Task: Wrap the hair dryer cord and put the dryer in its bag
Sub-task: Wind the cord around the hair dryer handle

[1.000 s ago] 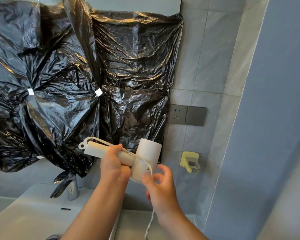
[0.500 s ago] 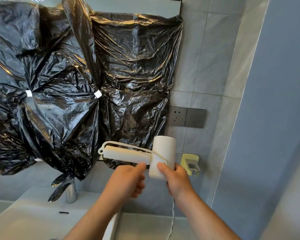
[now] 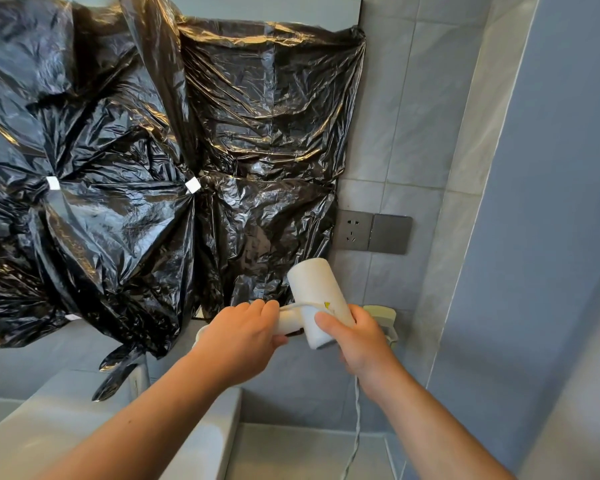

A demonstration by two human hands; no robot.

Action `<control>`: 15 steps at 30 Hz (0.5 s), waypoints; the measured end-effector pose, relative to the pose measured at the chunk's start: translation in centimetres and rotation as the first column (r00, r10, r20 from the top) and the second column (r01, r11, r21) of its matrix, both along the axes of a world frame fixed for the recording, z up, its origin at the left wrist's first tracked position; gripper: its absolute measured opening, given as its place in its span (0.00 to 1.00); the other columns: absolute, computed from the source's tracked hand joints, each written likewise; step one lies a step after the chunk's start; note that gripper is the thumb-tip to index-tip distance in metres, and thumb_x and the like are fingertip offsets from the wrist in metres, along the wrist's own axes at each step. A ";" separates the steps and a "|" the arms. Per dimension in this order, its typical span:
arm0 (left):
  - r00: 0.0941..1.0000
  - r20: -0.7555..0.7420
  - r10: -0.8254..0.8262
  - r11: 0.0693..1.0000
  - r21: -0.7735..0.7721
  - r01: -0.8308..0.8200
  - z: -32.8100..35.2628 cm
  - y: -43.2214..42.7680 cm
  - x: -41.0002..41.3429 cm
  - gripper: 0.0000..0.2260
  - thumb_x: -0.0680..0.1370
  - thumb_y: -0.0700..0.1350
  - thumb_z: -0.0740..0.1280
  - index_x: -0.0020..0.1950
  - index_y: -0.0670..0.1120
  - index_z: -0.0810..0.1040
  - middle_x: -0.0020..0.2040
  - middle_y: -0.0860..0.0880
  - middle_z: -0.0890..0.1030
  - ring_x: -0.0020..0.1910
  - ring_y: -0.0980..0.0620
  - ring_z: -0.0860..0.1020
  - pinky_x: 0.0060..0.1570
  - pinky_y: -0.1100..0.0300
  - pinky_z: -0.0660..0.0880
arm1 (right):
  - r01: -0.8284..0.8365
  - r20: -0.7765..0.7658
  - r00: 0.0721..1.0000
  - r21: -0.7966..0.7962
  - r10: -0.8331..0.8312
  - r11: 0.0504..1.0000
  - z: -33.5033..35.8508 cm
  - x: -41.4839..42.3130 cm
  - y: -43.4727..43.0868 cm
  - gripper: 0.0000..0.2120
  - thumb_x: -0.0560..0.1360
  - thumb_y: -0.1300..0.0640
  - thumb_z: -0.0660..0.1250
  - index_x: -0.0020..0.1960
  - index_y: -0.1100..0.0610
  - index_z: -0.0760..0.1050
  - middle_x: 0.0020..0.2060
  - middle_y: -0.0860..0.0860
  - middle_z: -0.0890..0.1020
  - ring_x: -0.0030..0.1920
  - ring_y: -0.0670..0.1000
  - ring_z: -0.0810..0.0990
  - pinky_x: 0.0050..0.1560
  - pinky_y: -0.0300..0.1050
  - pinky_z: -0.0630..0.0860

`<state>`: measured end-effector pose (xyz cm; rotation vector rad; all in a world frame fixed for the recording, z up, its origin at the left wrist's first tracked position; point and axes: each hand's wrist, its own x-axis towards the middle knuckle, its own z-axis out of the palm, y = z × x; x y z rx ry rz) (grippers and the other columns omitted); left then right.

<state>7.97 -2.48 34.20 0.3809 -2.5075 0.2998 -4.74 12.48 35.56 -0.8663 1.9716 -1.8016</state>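
A white hair dryer (image 3: 314,289) is held up in front of the tiled wall, barrel tilted up and to the left. My left hand (image 3: 239,336) grips its handle, which it mostly hides. My right hand (image 3: 355,332) grips the lower end of the barrel, thumb on its side. One turn of the white cord (image 3: 356,420) crosses the barrel near my thumb; the rest hangs down below my right wrist and leaves the frame. No dryer bag is in view.
Black plastic sheeting (image 3: 146,168) covers the mirror on the left. A grey wall socket (image 3: 374,232) sits above the dryer; a pale green wall holder (image 3: 383,315) is just behind my right hand. A white basin (image 3: 84,427) and tap (image 3: 137,379) lie lower left.
The dryer has moved right and its barrel has tilted. My left hand has closed over the handle, and my right hand has gone from feeding the cord to gripping the barrel.
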 end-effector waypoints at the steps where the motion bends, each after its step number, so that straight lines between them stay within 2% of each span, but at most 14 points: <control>1: 0.999 -0.001 0.036 0.997 0.072 -0.036 -0.1 0.2 -0.2 0.16 0.79 0.60 0.61 0.57 0.48 0.70 0.48 0.50 0.77 0.43 0.47 0.78 0.37 0.54 0.67 | 0.004 -0.010 1.000 -0.023 -0.005 1.000 0.1 0.2 0.0 0.21 0.64 0.46 0.73 0.54 0.49 0.72 0.44 0.49 0.80 0.31 0.47 0.76 0.27 0.35 0.70; 3: 0.996 -0.007 0.085 0.975 0.206 -0.081 0.1 0.6 -0.6 0.16 0.81 0.59 0.58 0.57 0.48 0.68 0.50 0.50 0.77 0.46 0.46 0.78 0.39 0.54 0.67 | 0.046 -0.039 0.998 -0.084 -0.050 0.995 0.3 1.3 0.1 0.28 0.69 0.50 0.73 0.62 0.40 0.61 0.50 0.41 0.75 0.35 0.49 0.81 0.30 0.32 0.73; 4: 0.996 -0.013 0.093 0.960 0.266 -0.086 0.2 0.7 -0.6 0.15 0.81 0.59 0.58 0.57 0.48 0.68 0.50 0.49 0.77 0.44 0.47 0.77 0.39 0.54 0.67 | 0.094 -0.073 0.992 -0.109 -0.102 0.990 0.1 2.0 0.1 0.30 0.69 0.49 0.73 0.64 0.39 0.59 0.51 0.37 0.72 0.40 0.51 0.82 0.34 0.34 0.75; 5: 0.995 -0.008 0.101 0.940 0.328 -0.092 0.3 0.7 -0.6 0.14 0.81 0.58 0.58 0.55 0.48 0.68 0.49 0.49 0.77 0.42 0.47 0.76 0.39 0.53 0.68 | 0.150 -0.112 0.980 -0.141 -0.167 0.979 -0.4 2.5 0.0 0.29 0.67 0.47 0.72 0.64 0.40 0.62 0.51 0.35 0.71 0.44 0.54 0.82 0.39 0.39 0.78; 7: 0.994 0.021 0.104 0.892 0.440 -0.102 0.5 0.6 -0.7 0.13 0.82 0.58 0.57 0.53 0.48 0.69 0.47 0.49 0.76 0.41 0.48 0.75 0.39 0.52 0.69 | 0.232 -0.150 0.954 -0.187 -0.261 0.955 -1.2 3.2 -0.2 0.18 0.66 0.44 0.69 0.53 0.44 0.69 0.47 0.39 0.75 0.44 0.55 0.81 0.43 0.50 0.79; 9: 0.997 -0.002 0.071 0.824 0.563 -0.057 0.7 0.5 -0.9 0.13 0.81 0.58 0.57 0.48 0.49 0.70 0.43 0.50 0.77 0.40 0.48 0.75 0.39 0.52 0.71 | 0.179 -0.132 0.971 -0.155 -0.200 0.972 -2.0 3.6 -0.4 0.09 0.70 0.46 0.69 0.41 0.50 0.72 0.34 0.46 0.78 0.32 0.52 0.77 0.33 0.46 0.73; 10: 0.998 -0.041 0.044 0.770 0.638 -0.008 0.9 0.5 -0.9 0.14 0.81 0.59 0.57 0.44 0.49 0.70 0.40 0.50 0.77 0.38 0.49 0.75 0.39 0.52 0.71 | 0.105 -0.093 0.989 -0.135 -0.118 0.985 -2.3 3.9 -0.4 0.10 0.73 0.49 0.68 0.37 0.52 0.73 0.29 0.49 0.78 0.28 0.50 0.73 0.31 0.44 0.69; 12: 0.991 -0.132 0.009 0.633 0.768 0.096 1.4 0.4 -0.5 0.19 0.79 0.60 0.57 0.38 0.47 0.68 0.33 0.51 0.75 0.31 0.51 0.71 0.35 0.54 0.69 | 0.018 -0.067 0.997 -0.089 -0.024 0.996 -2.6 3.9 -0.1 0.13 0.76 0.54 0.67 0.33 0.54 0.76 0.25 0.48 0.78 0.25 0.46 0.69 0.30 0.41 0.67; 14: 0.984 -0.179 0.002 0.471 0.868 0.157 2.0 0.4 0.1 0.17 0.80 0.56 0.59 0.38 0.46 0.70 0.33 0.48 0.76 0.30 0.52 0.71 0.35 0.56 0.69 | 0.005 -0.091 0.996 -0.055 -0.010 0.998 -2.8 3.1 0.1 0.12 0.76 0.56 0.68 0.34 0.54 0.78 0.25 0.46 0.76 0.26 0.43 0.68 0.30 0.36 0.66; 15: 0.980 -0.198 -0.006 0.358 0.915 0.187 2.1 0.4 0.5 0.16 0.82 0.53 0.59 0.40 0.44 0.72 0.34 0.46 0.77 0.30 0.51 0.73 0.35 0.56 0.71 | 0.005 -0.085 0.996 -0.053 -0.009 0.999 -2.9 2.5 0.1 0.11 0.76 0.56 0.68 0.35 0.55 0.79 0.25 0.45 0.76 0.28 0.44 0.68 0.30 0.35 0.65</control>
